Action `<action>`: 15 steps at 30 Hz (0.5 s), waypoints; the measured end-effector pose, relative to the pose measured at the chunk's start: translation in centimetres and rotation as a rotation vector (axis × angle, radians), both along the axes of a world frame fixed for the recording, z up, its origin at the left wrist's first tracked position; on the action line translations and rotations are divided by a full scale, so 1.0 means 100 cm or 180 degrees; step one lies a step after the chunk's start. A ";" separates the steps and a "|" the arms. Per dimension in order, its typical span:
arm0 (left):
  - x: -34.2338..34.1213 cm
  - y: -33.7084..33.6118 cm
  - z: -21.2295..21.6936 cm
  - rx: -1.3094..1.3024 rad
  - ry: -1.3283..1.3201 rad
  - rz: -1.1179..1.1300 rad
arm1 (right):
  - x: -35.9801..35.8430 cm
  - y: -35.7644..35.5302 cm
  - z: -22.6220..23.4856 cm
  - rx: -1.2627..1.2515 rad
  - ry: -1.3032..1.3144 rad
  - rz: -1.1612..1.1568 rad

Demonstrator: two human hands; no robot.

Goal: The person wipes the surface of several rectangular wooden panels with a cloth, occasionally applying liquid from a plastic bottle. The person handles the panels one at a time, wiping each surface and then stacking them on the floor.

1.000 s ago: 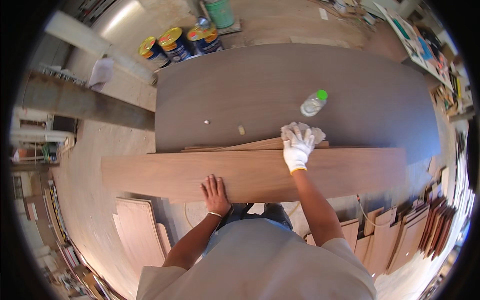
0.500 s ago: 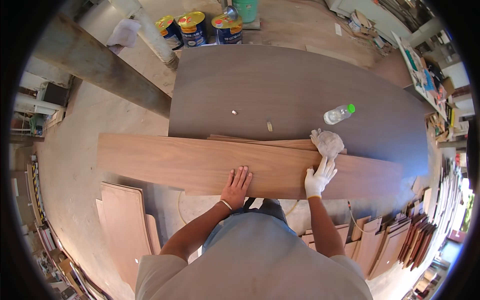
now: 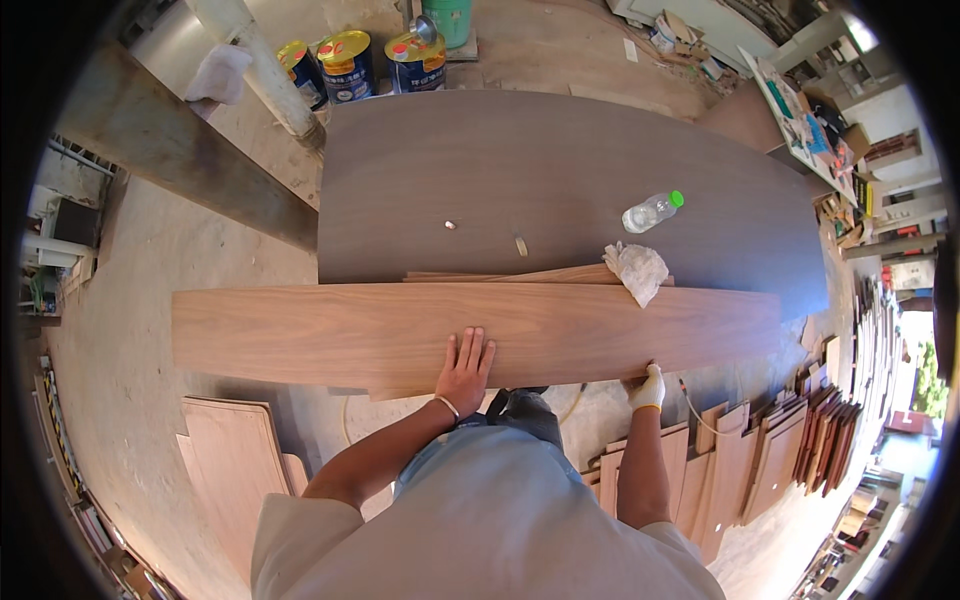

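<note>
A long brown wood-grain board [image 3: 320, 325] lies across the near side of a large dark panel [image 3: 480, 160], its left end reaching beyond it. My bare left hand [image 3: 464, 375] rests flat on the board, fingers stretched out. At the near edge, right of my body, my white-gloved right hand [image 3: 648, 388] grips the board; its thumb shows on top, the other fingers are mostly hidden. A crumpled whitish rag [image 3: 637, 272] lies over the far edge of the board. More thin wood strips [image 3: 560, 274] show from beneath it.
On the dark panel lie a clear bottle [image 3: 650, 213] with a green cap and two small bits. Paint cans [image 3: 346, 68] stand beyond it, near a metal post [image 3: 190, 150]. Wood panels [image 3: 235, 450] lean at the left; several more [image 3: 770, 470] at the right.
My right hand has gone from lying on top of the board to its near edge and closed there. The board now lies straighter, its left end lower in view. My left hand stays flat.
</note>
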State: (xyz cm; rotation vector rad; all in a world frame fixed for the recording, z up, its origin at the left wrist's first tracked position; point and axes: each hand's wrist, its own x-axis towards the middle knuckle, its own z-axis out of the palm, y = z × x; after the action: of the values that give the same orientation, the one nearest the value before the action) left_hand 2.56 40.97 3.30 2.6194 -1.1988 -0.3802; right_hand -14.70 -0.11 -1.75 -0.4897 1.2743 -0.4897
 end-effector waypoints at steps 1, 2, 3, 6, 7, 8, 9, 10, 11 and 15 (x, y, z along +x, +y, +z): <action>0.004 -0.003 0.009 -0.0038 0.0174 0.0001 | -0.010 -0.009 -0.006 0.0024 -0.0079 0.0063; 0.011 -0.005 0.011 -0.0233 0.0317 -0.0011 | -0.020 -0.017 -0.012 0.0040 -0.0153 0.0117; 0.020 -0.006 0.009 -0.0401 0.0478 -0.0030 | -0.027 -0.018 -0.020 0.0027 -0.0228 0.0173; 0.057 0.002 0.002 -0.0493 0.0275 0.0154 | -0.022 -0.015 -0.023 0.0067 -0.0439 0.0458; 0.070 0.001 0.000 -0.0451 0.0094 0.0209 | -0.018 -0.011 -0.022 0.0119 -0.0474 0.0484; 0.077 -0.002 -0.001 -0.0329 -0.0011 0.0221 | -0.015 -0.008 -0.021 0.0168 -0.0508 0.0504; 0.083 -0.009 -0.002 -0.0220 -0.0106 0.0200 | -0.016 -0.008 -0.019 0.0199 -0.0505 0.0438; 0.087 -0.015 -0.002 -0.0111 -0.0201 0.0178 | -0.017 -0.009 -0.016 0.0232 -0.0503 0.0371; 0.088 -0.021 -0.002 -0.0071 -0.0243 0.0232 | -0.016 -0.009 -0.015 0.0267 -0.0502 0.0304; 0.088 -0.035 -0.004 0.0062 -0.0354 0.0448 | -0.007 0.007 -0.003 0.0161 -0.0451 0.0101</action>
State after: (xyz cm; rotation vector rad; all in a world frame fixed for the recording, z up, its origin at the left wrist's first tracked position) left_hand 11.32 37.42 2.85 2.7536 -1.0388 -0.2236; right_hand -15.42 0.56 -2.08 -0.4248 1.1386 -0.4565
